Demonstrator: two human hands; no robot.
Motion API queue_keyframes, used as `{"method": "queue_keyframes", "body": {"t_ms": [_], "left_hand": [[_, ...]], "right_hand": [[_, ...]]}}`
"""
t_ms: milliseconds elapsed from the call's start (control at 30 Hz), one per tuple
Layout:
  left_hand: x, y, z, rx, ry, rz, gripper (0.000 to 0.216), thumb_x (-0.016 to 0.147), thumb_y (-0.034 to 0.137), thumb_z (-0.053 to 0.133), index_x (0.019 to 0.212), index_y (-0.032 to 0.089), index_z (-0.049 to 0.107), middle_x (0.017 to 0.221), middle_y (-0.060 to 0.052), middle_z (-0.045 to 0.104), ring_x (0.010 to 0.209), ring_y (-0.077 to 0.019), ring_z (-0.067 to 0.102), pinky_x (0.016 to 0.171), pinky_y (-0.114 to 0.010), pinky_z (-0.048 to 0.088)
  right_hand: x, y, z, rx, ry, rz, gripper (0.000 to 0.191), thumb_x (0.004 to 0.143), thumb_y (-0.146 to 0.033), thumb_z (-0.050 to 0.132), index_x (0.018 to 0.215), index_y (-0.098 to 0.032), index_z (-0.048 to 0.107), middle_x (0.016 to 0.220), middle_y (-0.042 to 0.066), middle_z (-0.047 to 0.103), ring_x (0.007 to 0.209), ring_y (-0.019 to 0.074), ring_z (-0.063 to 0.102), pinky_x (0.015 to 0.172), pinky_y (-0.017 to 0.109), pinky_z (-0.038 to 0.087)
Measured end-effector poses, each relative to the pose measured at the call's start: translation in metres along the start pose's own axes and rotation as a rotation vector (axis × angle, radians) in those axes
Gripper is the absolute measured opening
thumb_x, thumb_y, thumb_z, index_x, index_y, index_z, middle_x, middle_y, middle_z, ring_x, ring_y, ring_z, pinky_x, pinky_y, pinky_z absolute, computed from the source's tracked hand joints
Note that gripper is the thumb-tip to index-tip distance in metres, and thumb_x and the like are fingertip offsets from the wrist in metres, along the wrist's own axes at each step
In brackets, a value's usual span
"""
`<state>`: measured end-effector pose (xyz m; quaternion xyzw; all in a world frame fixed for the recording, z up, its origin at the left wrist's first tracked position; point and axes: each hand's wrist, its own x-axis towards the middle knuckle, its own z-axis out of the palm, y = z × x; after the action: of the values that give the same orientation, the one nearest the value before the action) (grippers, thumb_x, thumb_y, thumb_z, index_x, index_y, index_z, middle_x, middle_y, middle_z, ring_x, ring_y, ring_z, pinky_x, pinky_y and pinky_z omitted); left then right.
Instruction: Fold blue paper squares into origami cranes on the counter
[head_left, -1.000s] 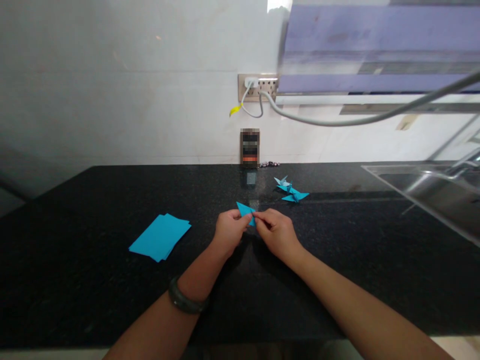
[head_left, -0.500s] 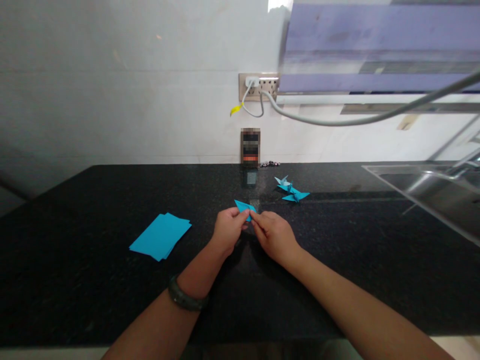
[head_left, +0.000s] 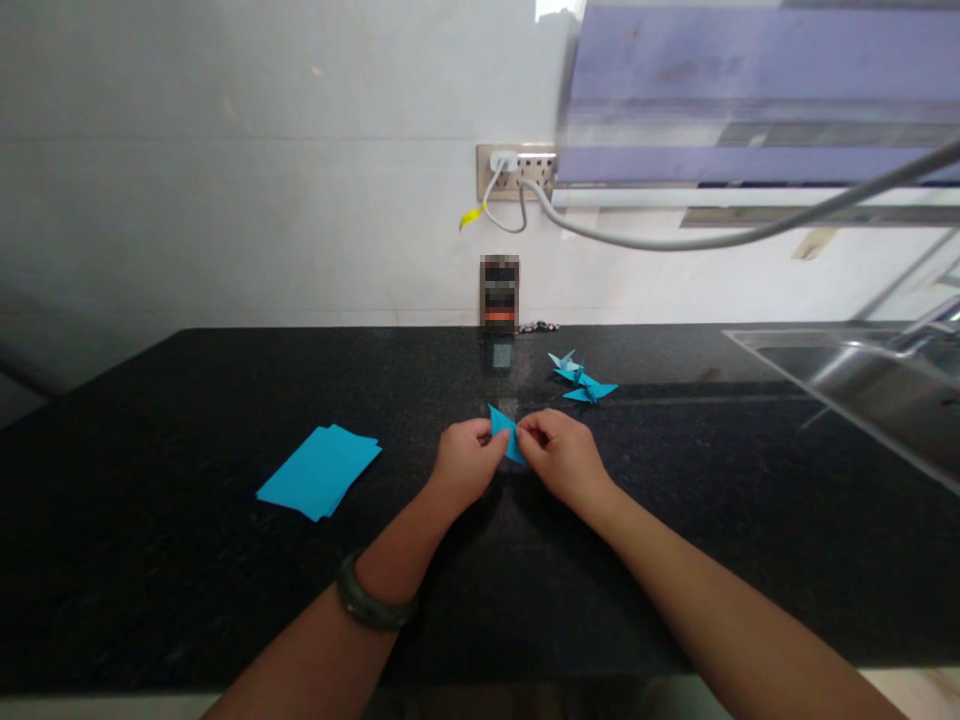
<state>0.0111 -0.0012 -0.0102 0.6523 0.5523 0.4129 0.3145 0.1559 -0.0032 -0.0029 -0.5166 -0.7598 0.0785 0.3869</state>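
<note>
A small folded piece of blue paper (head_left: 504,428) is held between my two hands above the dark countertop, one pointed corner aimed up and left. My left hand (head_left: 469,458) pinches its left side, with the thumb on the near face. On the right, the thumb and fingertips of my right hand (head_left: 564,450) close on its right edge. The fingers partly hide the paper's folds. Behind my right hand lie folded paper cranes (head_left: 592,390) in blue, one of them paler. Left of my left hand rests a loose stack of flat blue paper sheets (head_left: 321,472).
A phone-like upright object (head_left: 500,295), blurred out, leans on the wall, with a small beaded string (head_left: 538,327) beside it. A metal sink (head_left: 862,375) is set into the counter (head_left: 187,590) at right. A grey cable hangs from the wall socket (head_left: 517,172).
The folded paper has turned, its long side now slanting more steeply down to the right. My right hand has shifted slightly right, and its grip has moved to the right edge.
</note>
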Motion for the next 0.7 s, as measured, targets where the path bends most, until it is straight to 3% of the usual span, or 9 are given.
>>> {"method": "queue_keyframes", "body": {"t_ms": [200,333,500,700], "left_hand": [[-0.001,0.001,-0.001,0.199,0.011,0.142,0.028,0.074,0.031,0.049,0.052,0.015,0.057,0.046,0.004,0.043,0.047,-0.009,0.038,0.047,-0.023,0.024],[-0.003,0.003,-0.001,0.224,0.042,0.203,0.028,0.073,0.028,0.051,0.048,0.016,0.052,0.046,0.004,0.041,0.046,-0.0088,0.037,0.048,-0.023,0.024],[-0.002,0.003,0.0,0.059,0.067,0.083,0.025,0.07,0.029,0.053,0.051,0.015,0.056,0.046,0.004,0.045,0.047,-0.0095,0.04,0.048,-0.022,0.028],[0.002,-0.008,0.005,-0.314,0.067,-0.067,0.017,0.066,0.031,0.059,0.063,0.015,0.063,0.055,0.002,0.058,0.052,-0.0113,0.049,0.05,-0.022,0.037]], "right_hand": [[0.002,-0.001,-0.001,-0.105,-0.056,-0.007,0.01,0.073,-0.019,0.054,0.066,-0.017,0.061,0.062,0.001,0.058,0.057,0.0123,0.051,0.055,0.022,0.036],[0.001,-0.003,0.003,-0.188,-0.024,-0.051,0.011,0.073,-0.018,0.055,0.064,-0.016,0.061,0.06,0.002,0.058,0.056,0.0129,0.051,0.056,0.023,0.036],[-0.002,-0.006,0.009,-0.234,0.105,-0.141,0.018,0.076,-0.018,0.052,0.061,-0.016,0.061,0.059,0.004,0.059,0.059,0.014,0.053,0.059,0.024,0.038],[-0.005,-0.011,0.01,-0.217,0.099,-0.19,0.021,0.08,-0.018,0.048,0.068,-0.015,0.065,0.06,0.004,0.06,0.06,0.0146,0.054,0.061,0.024,0.04]]}}
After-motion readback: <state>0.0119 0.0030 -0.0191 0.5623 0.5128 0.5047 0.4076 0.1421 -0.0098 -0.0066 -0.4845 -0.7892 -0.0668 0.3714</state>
